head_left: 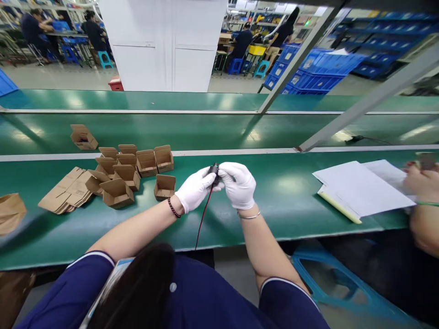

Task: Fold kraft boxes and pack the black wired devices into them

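Both of my hands wear white gloves and meet over the green bench [284, 214]. Between them is a small black part [214, 172], with a thin red and dark wire [203, 214] hanging down toward the bench's front edge. My left hand [195, 189] is closed around the part from the left. The fingers of my right hand [238, 185] pinch at its right side; whether they grip the part itself or something tiny on it is hidden. Just left of my left hand stands an open small cardboard box [165, 186].
Several more open cardboard boxes [125, 176] cluster at the left, beside a stack of flat cardboard [66, 189]. White papers [363, 187] lie at the right, near another person's hand [423, 178]. A slanted metal post [370, 100] rises from the bench. A single box [83, 137] sits farther back.
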Demonstrator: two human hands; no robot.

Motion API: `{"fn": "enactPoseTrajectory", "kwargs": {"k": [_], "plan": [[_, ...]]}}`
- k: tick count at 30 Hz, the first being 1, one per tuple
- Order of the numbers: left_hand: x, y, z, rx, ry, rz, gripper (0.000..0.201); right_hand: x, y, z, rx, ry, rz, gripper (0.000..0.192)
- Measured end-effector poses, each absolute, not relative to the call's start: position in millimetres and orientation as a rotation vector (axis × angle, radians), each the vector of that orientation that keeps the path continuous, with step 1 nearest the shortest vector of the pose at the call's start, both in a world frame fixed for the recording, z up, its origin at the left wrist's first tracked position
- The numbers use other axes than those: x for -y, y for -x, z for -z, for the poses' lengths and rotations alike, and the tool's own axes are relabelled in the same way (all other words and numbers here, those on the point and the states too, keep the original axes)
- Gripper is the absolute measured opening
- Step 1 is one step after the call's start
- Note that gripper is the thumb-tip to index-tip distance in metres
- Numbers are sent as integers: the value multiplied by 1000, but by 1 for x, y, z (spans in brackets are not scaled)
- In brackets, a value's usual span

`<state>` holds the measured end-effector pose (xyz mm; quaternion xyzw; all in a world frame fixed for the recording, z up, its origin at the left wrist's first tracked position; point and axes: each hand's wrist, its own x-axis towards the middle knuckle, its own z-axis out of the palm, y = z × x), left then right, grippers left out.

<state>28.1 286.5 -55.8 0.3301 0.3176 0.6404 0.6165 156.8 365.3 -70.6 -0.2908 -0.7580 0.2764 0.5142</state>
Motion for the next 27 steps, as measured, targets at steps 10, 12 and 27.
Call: {"fn": "enactPoseTrajectory", "kwargs": {"k": [10,12,27], "plan": [[-232,18,70,-750,-650,-1604,49,-273,-178,80,2057,957,-1210,28],[-220,18,75,-750,-684,-1526,57,-281,-183,60,2173,866,-818,20],[-154,30,85,-1022,-938,-1241,72,-271,-136,55,2229,718,-595,18]]}}
